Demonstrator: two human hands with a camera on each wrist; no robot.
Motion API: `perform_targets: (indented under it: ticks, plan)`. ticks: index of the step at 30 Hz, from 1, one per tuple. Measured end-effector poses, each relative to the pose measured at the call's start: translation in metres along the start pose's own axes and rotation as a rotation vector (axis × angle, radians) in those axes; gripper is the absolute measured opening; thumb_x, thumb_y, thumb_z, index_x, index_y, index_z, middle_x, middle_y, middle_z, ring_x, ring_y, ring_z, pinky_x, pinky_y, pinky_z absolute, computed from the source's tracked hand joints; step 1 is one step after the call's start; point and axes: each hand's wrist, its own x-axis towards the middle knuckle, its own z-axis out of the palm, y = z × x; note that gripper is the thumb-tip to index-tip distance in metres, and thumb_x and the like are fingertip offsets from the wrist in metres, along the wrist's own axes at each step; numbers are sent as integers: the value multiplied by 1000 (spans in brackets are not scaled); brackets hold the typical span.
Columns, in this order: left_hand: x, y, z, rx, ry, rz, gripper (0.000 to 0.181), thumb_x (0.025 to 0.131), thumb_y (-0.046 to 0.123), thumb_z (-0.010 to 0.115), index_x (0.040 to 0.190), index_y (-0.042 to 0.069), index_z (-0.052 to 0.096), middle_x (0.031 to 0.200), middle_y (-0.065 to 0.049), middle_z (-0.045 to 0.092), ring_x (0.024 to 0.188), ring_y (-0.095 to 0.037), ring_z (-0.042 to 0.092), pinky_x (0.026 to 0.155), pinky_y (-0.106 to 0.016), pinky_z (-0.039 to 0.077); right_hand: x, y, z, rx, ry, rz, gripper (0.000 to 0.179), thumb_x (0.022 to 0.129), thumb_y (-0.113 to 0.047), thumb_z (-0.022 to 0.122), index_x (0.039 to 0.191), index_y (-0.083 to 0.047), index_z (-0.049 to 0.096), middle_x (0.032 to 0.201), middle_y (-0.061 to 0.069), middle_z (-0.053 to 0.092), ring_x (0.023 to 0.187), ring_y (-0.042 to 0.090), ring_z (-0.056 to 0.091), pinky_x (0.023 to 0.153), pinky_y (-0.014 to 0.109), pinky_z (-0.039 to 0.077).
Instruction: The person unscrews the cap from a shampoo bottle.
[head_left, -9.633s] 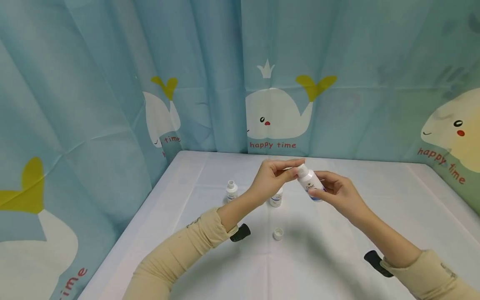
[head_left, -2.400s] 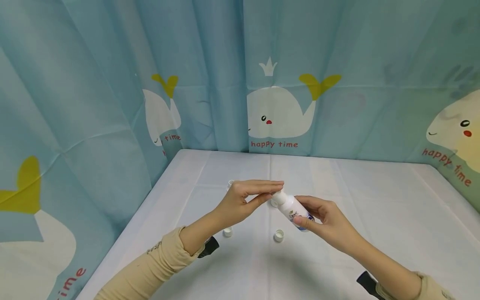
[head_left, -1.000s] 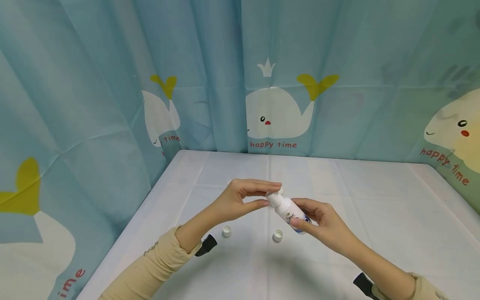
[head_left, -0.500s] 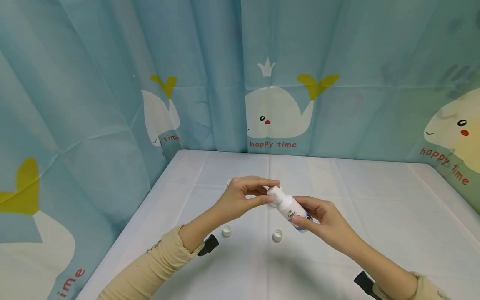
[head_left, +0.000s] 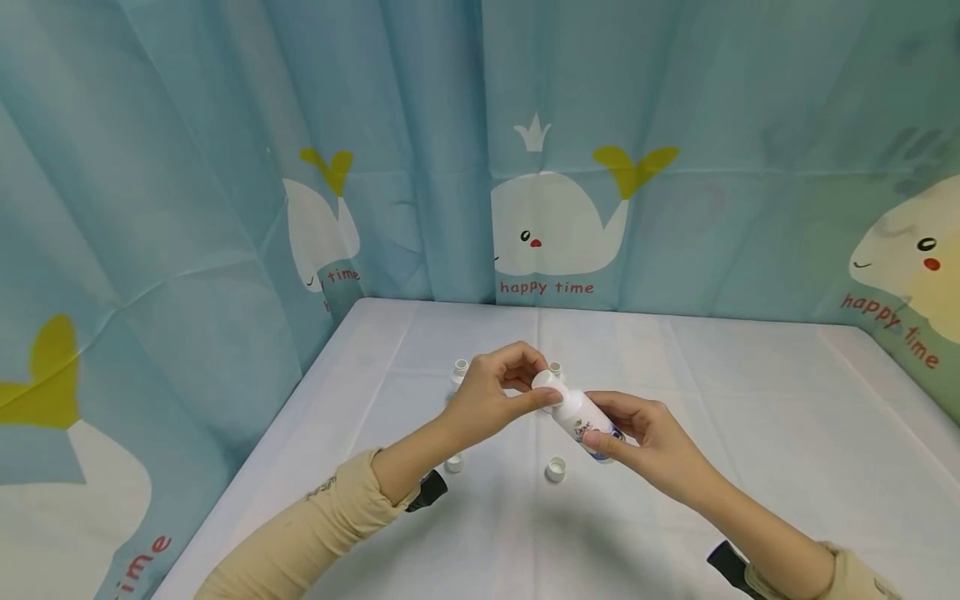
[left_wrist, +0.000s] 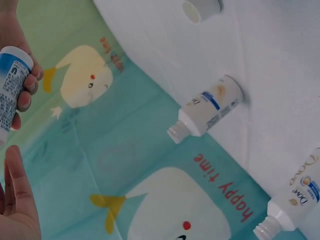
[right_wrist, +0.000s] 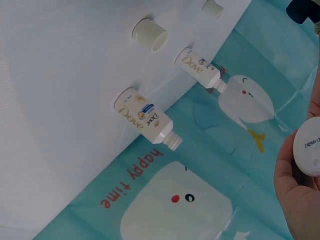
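A white Dove bottle [head_left: 579, 415] is held tilted above the table, its capped end pointing up and left. My right hand [head_left: 656, 446] grips its lower body, thumb across the front. My left hand [head_left: 491, 398] pinches the white screw cap [head_left: 546, 382] between thumb and bent fingers. In the right wrist view the held bottle's round base [right_wrist: 309, 150] faces the camera. Behind the left hand stand two uncapped Dove bottles, one at the left [head_left: 458, 377] and one mostly hidden [head_left: 555, 368]; the right wrist view shows one of them whole [right_wrist: 142, 116].
Two loose white caps, one at the left [head_left: 454, 463] and one in the middle [head_left: 555, 470], lie hollow side up on the white table [head_left: 750, 400]. A blue curtain [head_left: 420, 167] with whale prints hangs behind and at the sides. Black straps sit at both wrists.
The left fingers went from extended over the cap to bent around it, and that hand shifted slightly right. Compared with the oldest frame, the held bottle is lower and further left; a second loose cap shows.
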Motion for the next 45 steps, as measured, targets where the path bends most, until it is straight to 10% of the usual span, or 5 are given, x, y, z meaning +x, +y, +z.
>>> perform_targets:
  ticks: [5,12,26,38,45]
  plan:
    - [2,-1,4,16,4,6,75,73,72,51,91,-1,57,85,-16,64,70,-3,56,67,-22,56,1,2,0,-12,6,8,32,89,-4,62,120,5,57,105,3,65,82,6,61,72,20,55]
    - [2,-1,3,-125,-69,-14,94,72,79,46,117,-3,56,108,-24,63,98,-19,64,80,-24,55,1,4,2,8,-5,28,32,90,-5,62,119,6,57,101,-13,64,81,7,62,71,22,56]
    - [-3,-2,-18,-68,-173,189,35,83,-9,64,117,-10,58,124,-26,58,114,-31,59,90,-31,54,1,5,2,9,9,30,33,90,-5,62,120,6,57,106,14,65,83,5,62,73,21,56]
    - [-2,0,-12,-71,-81,20,30,83,-2,67,113,-6,64,106,-23,68,86,-20,68,76,-34,59,0,4,-1,0,6,8,32,90,-4,61,120,6,57,105,-9,65,82,5,62,73,20,55]
    - [-1,-2,-5,-56,-20,-24,55,80,50,67,94,-3,67,88,-20,68,72,-4,62,68,-26,58,-1,3,1,35,-11,1,32,90,-3,60,120,6,56,105,-11,65,83,6,63,72,22,56]
